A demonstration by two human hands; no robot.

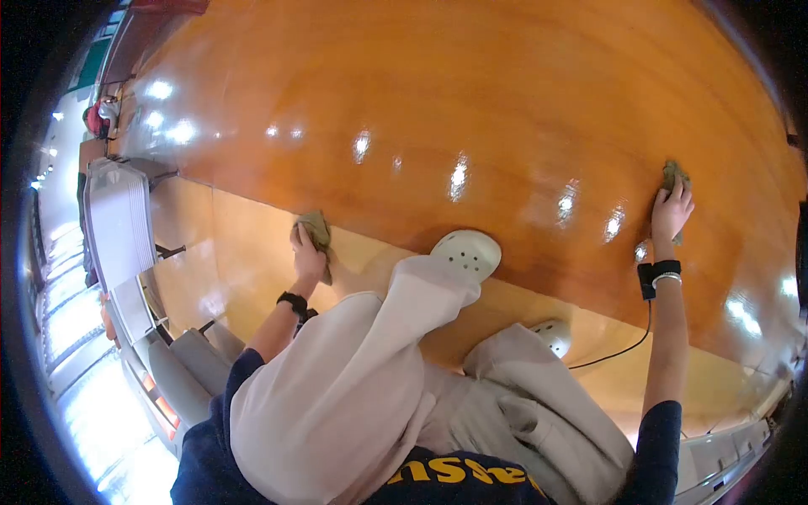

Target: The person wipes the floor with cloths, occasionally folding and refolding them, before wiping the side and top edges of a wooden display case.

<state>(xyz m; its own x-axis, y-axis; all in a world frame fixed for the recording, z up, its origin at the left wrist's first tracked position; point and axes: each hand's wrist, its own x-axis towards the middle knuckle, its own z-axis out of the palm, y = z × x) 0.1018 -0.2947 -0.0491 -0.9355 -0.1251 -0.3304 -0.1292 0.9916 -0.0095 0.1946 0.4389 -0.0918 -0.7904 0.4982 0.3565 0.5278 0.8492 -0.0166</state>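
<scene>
yellow letters "assu" (partly hidden), dark shirt (446, 475)

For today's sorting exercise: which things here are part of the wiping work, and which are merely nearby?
In use:
left hand, its grip shut on the left cloth
right hand, pressing the right cloth
glossy wooden surface

Merely nearby:
stacked white trays
red item at the far edge

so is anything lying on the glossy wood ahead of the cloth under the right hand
Nothing visible does. The right hand presses a small olive-green cloth onto the glossy orange-brown wooden surface, and the wood around it shows only light reflections.
</scene>
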